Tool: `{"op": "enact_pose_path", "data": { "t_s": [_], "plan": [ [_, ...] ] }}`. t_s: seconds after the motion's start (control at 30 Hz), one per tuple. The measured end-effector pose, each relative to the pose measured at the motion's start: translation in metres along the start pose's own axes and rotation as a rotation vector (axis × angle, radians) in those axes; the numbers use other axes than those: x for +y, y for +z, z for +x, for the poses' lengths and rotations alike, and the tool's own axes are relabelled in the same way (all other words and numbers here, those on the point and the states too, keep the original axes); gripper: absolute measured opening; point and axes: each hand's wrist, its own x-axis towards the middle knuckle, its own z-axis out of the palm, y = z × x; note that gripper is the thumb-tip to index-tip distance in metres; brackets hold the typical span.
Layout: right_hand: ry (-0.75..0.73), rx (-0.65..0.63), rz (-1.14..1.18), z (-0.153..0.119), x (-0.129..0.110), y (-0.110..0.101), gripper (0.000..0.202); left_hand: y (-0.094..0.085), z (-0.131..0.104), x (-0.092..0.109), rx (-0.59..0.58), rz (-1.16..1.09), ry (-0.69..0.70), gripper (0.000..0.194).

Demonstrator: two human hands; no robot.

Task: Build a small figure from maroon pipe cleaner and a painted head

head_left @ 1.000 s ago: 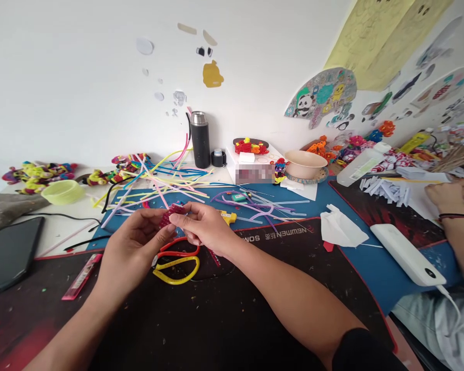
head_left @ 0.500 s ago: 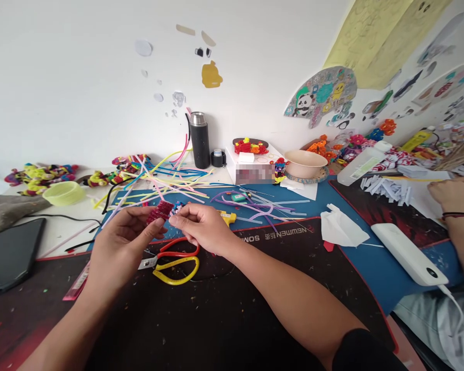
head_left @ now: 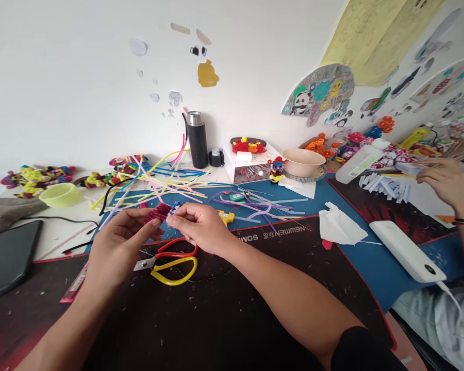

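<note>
My left hand (head_left: pixel 119 242) pinches a dark red, fuzzy pipe-cleaner piece (head_left: pixel 158 212) between thumb and fingers. Close against it, my right hand (head_left: pixel 201 226) has its fingertips closed on a small blue and white fuzzy piece (head_left: pixel 175 207), mostly covered by the fingers. The two pieces meet or nearly meet; I cannot tell if they are joined. Below my hands lie scissors (head_left: pixel 174 279) with one red and one yellow handle, their blades partly behind my left hand. A yellow glue gun (head_left: pixel 227 217) shows just past my right hand.
Loose pipe cleaners (head_left: pixel 166 180) spread behind my hands. A black thermos (head_left: pixel 198 144), a white box (head_left: pixel 251 170) and a beige bowl (head_left: pixel 303 164) stand by the wall. A phone (head_left: pixel 13 257) lies left, a white power bank (head_left: pixel 408 252) right. A co-worker's hand (head_left: pixel 444 180) is at the far right.
My hands keep nearly the same pinch on the two pieces. The view has shifted slightly. At the right, the co-worker's hand has moved and its fingers now stretch out over the papers.
</note>
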Motion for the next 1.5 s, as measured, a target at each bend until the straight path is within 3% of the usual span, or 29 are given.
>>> {"op": "enact_pose_path", "data": {
  "t_s": [0.27, 0.47, 0.8, 1.2, 1.4, 1.5],
  "plan": [
    [0.023, 0.009, 0.014, -0.0015, -0.006, 0.0012, 0.052, -0.0002, 0.0035, -0.0071, -0.033, -0.192, -0.036, 0.055],
    [0.054, 0.009, 0.016, -0.0024, -0.0101, 0.0023, 0.053, 0.0057, 0.0031, -0.0037, -0.025, -0.395, -0.126, 0.058],
    [0.045, -0.013, 0.078, -0.0032, -0.0092, 0.0036, 0.055, 0.0072, 0.0006, -0.0047, -0.096, -0.547, -0.17, 0.053],
    [0.163, -0.047, 0.193, 0.001, -0.0041, 0.0012, 0.059, 0.0022, -0.0013, -0.0076, -0.212, -0.557, -0.157, 0.045],
    [0.15, -0.058, 0.262, 0.0006, -0.0071, 0.0023, 0.061, 0.0028, -0.0003, -0.0087, -0.329, -0.551, -0.23, 0.045],
    [0.15, -0.046, 0.28, 0.0008, -0.007, 0.0019, 0.061, 0.0044, -0.0015, -0.0103, -0.319, -0.552, -0.245, 0.046]
  ]
}}
